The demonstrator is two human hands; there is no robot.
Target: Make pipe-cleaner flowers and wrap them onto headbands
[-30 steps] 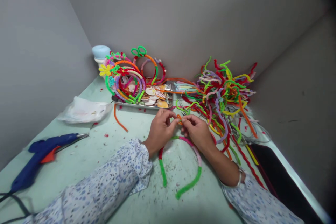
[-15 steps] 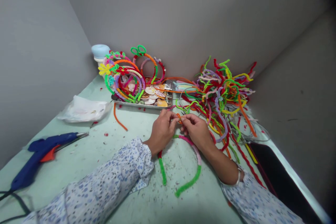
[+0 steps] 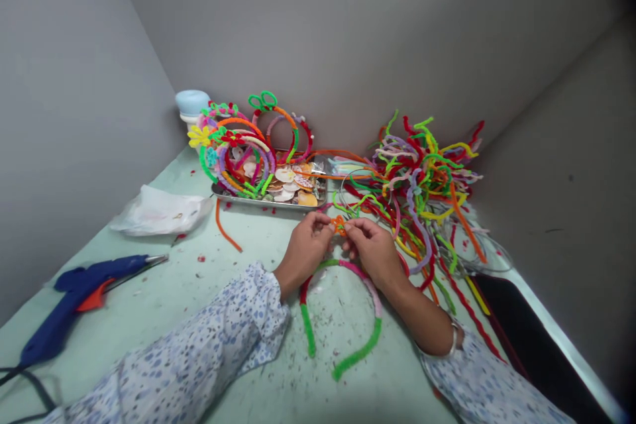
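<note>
As both hands [image 3: 304,248] [image 3: 373,250] pinch its sides, the small orange piece [image 3: 339,225] shows several loops.

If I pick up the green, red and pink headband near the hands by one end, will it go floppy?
Probably not: the headband holds an open arch, so it's likely springy and fairly stiff. Its band looks thin, so it should be light. Its fuzzy covering probably won't feel slippery.
</note>
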